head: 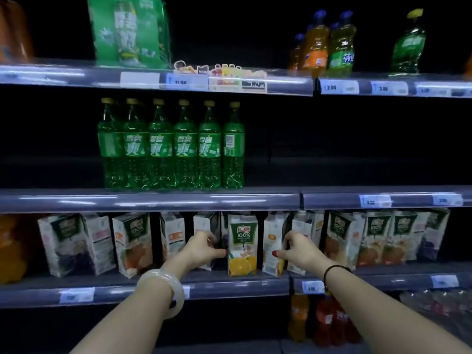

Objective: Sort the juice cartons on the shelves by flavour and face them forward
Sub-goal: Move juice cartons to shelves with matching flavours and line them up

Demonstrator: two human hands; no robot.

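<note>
Far L of carton shelf (pixel 153 290): orange bottles (pixel 11 251), blurred. Next, grape carton (pixel 65 245) turned at an angle, side panel showing. Then orange-peach carton (pixel 132 244), front half visible, tilted a bit. Then two cartons (pixel 173 233) side-on, white panels out, flavour not readable.

L hand (pixel 204 249), pale bangle (pixel 163 290) on wrist, reaching into shelf w/ fingers curled round a side-on carton (pixel 205 223) just L of centre; thumb tip w/ red nail touching L edge of orange juice carton (pixel 242 246). Grasp on the side-on carton looks likely, not certain – fingers hidden behind hand.

Centre: orange juice carton upright, front label square to camera, at shelf front edge, between both hands.

R hand (pixel 298 249), black hair tie (pixel 332 274) on wrist, fingers closed on next carton (pixel 274 241) just R of centre one; carton angled, side panel out, orange fruit on lower corner.

Further R: more cartons (pixel 373 238) in a tight row, apple/peach type fronts mostly fwd, last one (pixel 434 233) grape, angled. All blurred.

Shelf above: six green soda bottles (pixel 171 146) in a row L of centre, rightmost w/ barcode out. Top shelf: green multipack (pixel 130 31) at L, orange and green bottles (pixel 329 42) at R. Below R: orange and red drinks (pixel 324 320), partly seen.
</note>
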